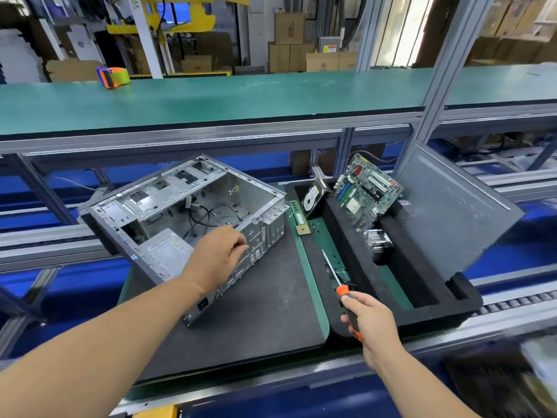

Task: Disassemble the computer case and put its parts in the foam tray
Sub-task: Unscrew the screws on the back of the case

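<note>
Screwdriver (346,292) sits in your right hand (369,322): your fingers are wrapped closed around the orange-and-black handle, and the metal shaft points away from you over the near part of the foam tray (446,315). The tip hangs above the green strip in the tray's left slot.

Your left hand (218,256) reaches to the rear panel of the computer case (187,212). The fingers are curled and pinched together at the panel's upper edge; you cannot tell from this view what, if anything, they grip.

The case lies on its side, open face up, on the dark mat (259,312) to the left of the tray. Its power supply (167,251) remains in the near left corner, with loose black cables (205,215) across the floor of the case.

In the tray, a heatsink (376,241) rests in the middle slot. Beyond it, the motherboard (366,191) stands tilted on edge, and a hard drive (313,197) leans just to its left. A memory stick (300,218) lies between case and tray. The grey side panel (455,206) leans at the tray's right side.

On the far green bench (241,95), a tape dispenser (114,76) sits at the left.
</note>
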